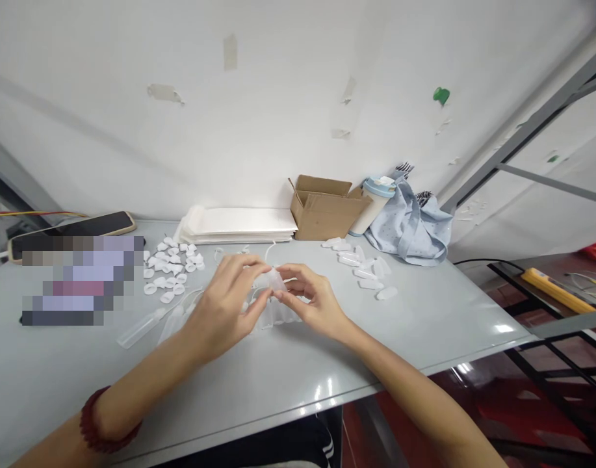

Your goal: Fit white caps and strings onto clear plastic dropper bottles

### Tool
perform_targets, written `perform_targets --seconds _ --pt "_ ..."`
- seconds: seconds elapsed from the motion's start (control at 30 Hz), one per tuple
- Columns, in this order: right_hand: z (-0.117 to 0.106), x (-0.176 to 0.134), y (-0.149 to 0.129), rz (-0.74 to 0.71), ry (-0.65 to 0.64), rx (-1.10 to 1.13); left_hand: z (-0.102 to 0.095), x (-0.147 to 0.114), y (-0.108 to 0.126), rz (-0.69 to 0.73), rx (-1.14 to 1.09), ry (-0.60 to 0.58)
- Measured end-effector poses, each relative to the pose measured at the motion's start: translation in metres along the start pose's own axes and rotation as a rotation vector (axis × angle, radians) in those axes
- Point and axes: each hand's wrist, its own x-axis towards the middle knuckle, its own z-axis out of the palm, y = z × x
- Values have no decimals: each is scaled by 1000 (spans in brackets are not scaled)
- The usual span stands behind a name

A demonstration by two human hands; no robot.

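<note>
- At frame centre, our left hand [228, 300] and right hand [311, 300] pinch a clear tube [275, 279] between closed fingers, above the tabletop [424, 325].
- We judge we are fitting a part; seating it needs a steady push.
- Caps [171, 266] lie left.

Both hands [273, 299] pinched together (seemingly touching).

pixelated patch [80, 279] unreadable | clear piece [273, 279] half-hidden by hands | phone [73, 229] partly covered

both hands, left [224, 305] and right [310, 300], pinch a small clear plastic piece [274, 279] above the grey table [424, 318].
</note>
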Motion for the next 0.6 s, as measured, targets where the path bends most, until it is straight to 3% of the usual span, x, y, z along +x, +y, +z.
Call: perform_targets --seconds 0.1,0.3,0.43,0.6 --pt "1 0 -1 60 20 48 2 -3 1 185 123 -85" --pt "5 1 -3 152 -41 258 1 -1 3 287 217 -124" --pt "2 3 -6 120 -90 227 -16 -5 3 190 125 -144" --pt "-12 11 -6 104 57 195 -58 -46 2 26 4 -273"
